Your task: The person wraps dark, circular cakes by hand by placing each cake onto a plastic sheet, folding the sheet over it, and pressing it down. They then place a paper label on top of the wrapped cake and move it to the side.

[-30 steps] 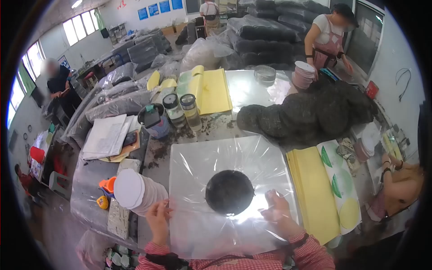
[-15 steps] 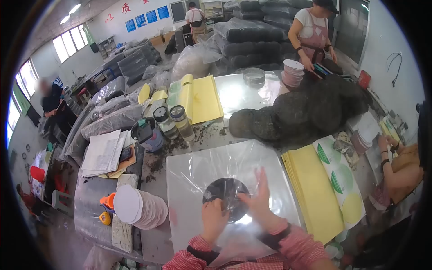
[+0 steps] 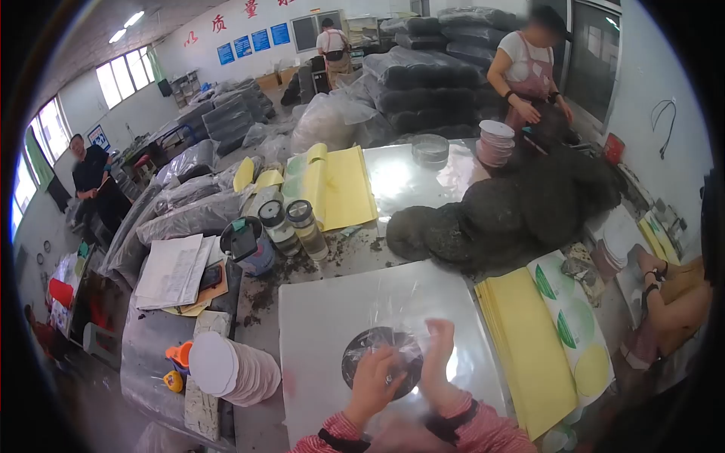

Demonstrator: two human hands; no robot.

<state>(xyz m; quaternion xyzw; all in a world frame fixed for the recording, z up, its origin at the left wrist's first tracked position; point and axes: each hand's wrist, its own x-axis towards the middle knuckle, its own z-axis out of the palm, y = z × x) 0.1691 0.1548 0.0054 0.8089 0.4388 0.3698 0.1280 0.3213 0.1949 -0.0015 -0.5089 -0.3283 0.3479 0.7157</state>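
A black round disc (image 3: pixel 353 355) wrapped in clear plastic film (image 3: pixel 393 337) lies on a shiny silver sheet (image 3: pixel 317 317) in front of me. My left hand (image 3: pixel 374 381) rests over the disc, its fingers bent and drawn together on the film. At the disc's right edge my right hand (image 3: pixel 438 366) stands on its side, fingers stretched upward and palm towards the disc. Part of the disc is hidden under my left hand.
A stack of white round papers (image 3: pixel 215 366) stands at left, yellow sheets (image 3: pixel 521 347) at right. Behind are dark round discs (image 3: pixel 521 204), glass jars (image 3: pixel 308 230) and a bucket (image 3: pixel 253 253). A co-worker (image 3: pixel 525 72) stands across the table; another's arms (image 3: pixel 668 302) are at right.
The film, spread wide over the silver sheet before, is now gathered in around the disc. My left hand has moved right, onto the disc. My right hand's fingers have come lower.
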